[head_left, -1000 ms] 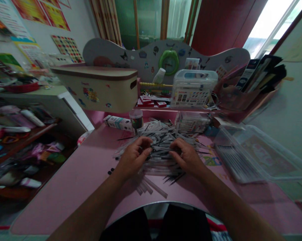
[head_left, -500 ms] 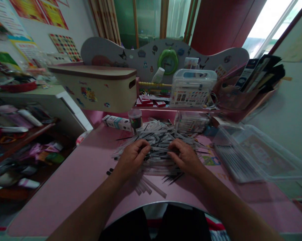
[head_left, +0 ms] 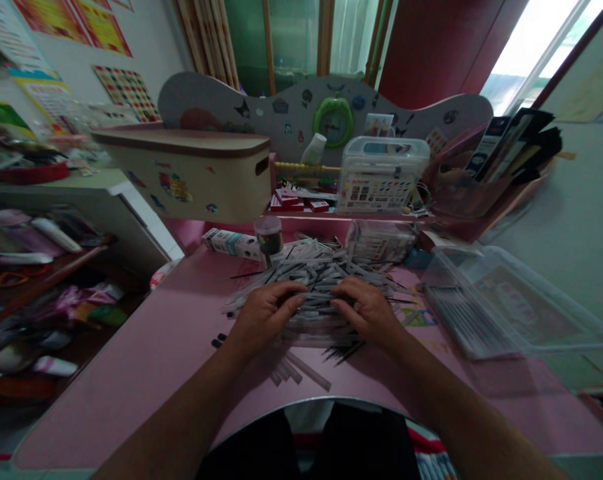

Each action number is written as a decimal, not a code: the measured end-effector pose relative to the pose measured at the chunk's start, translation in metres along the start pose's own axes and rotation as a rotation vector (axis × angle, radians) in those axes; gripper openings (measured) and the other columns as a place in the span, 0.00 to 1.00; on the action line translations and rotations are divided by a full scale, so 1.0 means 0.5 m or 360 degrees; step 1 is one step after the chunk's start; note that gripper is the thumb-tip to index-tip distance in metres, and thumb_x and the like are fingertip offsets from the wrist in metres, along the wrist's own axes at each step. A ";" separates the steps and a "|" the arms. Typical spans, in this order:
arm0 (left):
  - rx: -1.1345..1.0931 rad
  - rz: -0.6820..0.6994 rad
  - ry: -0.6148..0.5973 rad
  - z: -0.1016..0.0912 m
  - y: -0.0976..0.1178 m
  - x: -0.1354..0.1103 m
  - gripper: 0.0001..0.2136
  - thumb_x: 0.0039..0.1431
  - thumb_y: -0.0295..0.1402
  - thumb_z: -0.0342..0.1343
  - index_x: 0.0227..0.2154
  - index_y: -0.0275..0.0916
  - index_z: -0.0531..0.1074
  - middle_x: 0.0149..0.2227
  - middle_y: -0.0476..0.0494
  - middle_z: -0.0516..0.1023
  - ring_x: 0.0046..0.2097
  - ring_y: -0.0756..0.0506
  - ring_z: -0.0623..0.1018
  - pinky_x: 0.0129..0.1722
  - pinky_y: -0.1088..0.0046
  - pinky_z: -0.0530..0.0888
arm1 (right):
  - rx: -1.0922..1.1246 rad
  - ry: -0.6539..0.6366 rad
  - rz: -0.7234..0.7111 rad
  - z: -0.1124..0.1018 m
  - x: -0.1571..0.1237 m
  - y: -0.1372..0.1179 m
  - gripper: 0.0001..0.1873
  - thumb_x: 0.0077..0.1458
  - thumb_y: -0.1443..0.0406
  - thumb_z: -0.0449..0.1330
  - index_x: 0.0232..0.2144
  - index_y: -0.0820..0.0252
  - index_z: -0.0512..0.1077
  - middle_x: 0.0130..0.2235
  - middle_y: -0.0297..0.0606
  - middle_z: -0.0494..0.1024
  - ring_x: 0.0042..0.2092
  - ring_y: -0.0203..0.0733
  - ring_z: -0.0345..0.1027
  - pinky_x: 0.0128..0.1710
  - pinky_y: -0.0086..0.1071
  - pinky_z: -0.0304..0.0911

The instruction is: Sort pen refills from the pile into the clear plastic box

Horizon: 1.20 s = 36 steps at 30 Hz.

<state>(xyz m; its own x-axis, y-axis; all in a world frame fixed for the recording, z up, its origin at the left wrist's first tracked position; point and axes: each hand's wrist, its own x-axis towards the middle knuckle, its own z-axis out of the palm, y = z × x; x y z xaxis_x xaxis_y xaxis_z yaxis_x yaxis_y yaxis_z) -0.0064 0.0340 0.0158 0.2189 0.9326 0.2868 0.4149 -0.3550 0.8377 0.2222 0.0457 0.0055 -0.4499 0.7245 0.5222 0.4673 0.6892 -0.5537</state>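
A heap of slim translucent tubes (head_left: pixel 314 263), mixed with thin dark sticks, lies on the pink desk. Over the heap's near side, my left hand (head_left: pixel 267 312) has its thumb and forefinger drawn together. Facing it across a small gap, my right hand (head_left: pixel 366 308) is curled with thumb close to fingers. Whatever the fingertips hold blends into the tubes behind. Several loose tubes (head_left: pixel 306 371) lie nearer me, below the left hand. A bunch of thin dark sticks (head_left: pixel 342 352) rests below the right hand. Two black caps (head_left: pixel 219 341) sit left of my left wrist.
On the right, a clear plastic box (head_left: pixel 481 320) with a row of tubes inside stands beside its lid-like tray (head_left: pixel 536 307). A round clear tub (head_left: pixel 268 235) and a printed carton (head_left: pixel 233 244) stand behind the heap. A cream bin (head_left: pixel 191 180) occupies the shelf.
Both hands have drawn slightly closer together over the heap, the left fingertips shifting a little to the right. The view has turned slightly; the heap looks otherwise the same.
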 end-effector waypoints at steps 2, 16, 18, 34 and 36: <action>-0.0048 -0.0046 0.0052 -0.002 -0.001 0.002 0.09 0.59 0.34 0.57 0.39 0.40 0.79 0.35 0.45 0.82 0.37 0.44 0.79 0.38 0.70 0.73 | 0.0031 0.0018 0.0028 -0.001 0.001 -0.002 0.04 0.61 0.68 0.57 0.36 0.59 0.72 0.34 0.38 0.74 0.37 0.39 0.69 0.39 0.32 0.63; 0.0165 -0.0006 0.0137 -0.008 0.003 -0.001 0.14 0.62 0.39 0.53 0.25 0.38 0.74 0.23 0.49 0.75 0.28 0.48 0.74 0.30 0.74 0.66 | 0.0121 0.0060 0.0096 0.001 0.001 -0.004 0.04 0.60 0.68 0.57 0.34 0.59 0.72 0.33 0.37 0.74 0.36 0.38 0.68 0.38 0.31 0.63; 0.0143 -0.0011 0.0131 -0.008 0.003 0.000 0.14 0.62 0.39 0.53 0.24 0.39 0.73 0.23 0.50 0.75 0.28 0.48 0.74 0.29 0.75 0.66 | 0.0133 0.0063 0.0107 0.001 0.001 -0.005 0.04 0.60 0.68 0.57 0.34 0.59 0.72 0.33 0.37 0.74 0.36 0.38 0.68 0.38 0.31 0.63; -0.0010 0.0064 0.0024 -0.002 -0.001 -0.003 0.09 0.55 0.35 0.62 0.39 0.39 0.78 0.33 0.46 0.79 0.31 0.49 0.74 0.32 0.74 0.70 | 0.0176 -0.0035 0.0109 0.005 0.002 -0.012 0.05 0.60 0.68 0.57 0.33 0.59 0.72 0.32 0.37 0.74 0.36 0.39 0.69 0.38 0.32 0.63; -0.0056 0.0031 0.0004 -0.003 0.001 -0.001 0.06 0.55 0.34 0.61 0.35 0.39 0.79 0.32 0.46 0.80 0.32 0.48 0.75 0.33 0.73 0.70 | 0.0213 -0.0045 0.0142 0.009 -0.001 -0.013 0.05 0.58 0.68 0.58 0.38 0.58 0.72 0.34 0.37 0.74 0.37 0.40 0.69 0.39 0.33 0.63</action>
<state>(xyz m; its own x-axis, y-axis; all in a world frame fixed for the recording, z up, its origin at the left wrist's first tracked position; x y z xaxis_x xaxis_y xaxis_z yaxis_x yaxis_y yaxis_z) -0.0076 0.0332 0.0166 0.2244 0.9257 0.3044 0.3794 -0.3707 0.8477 0.2160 0.0410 0.0058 -0.4336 0.7809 0.4497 0.4017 0.6142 -0.6793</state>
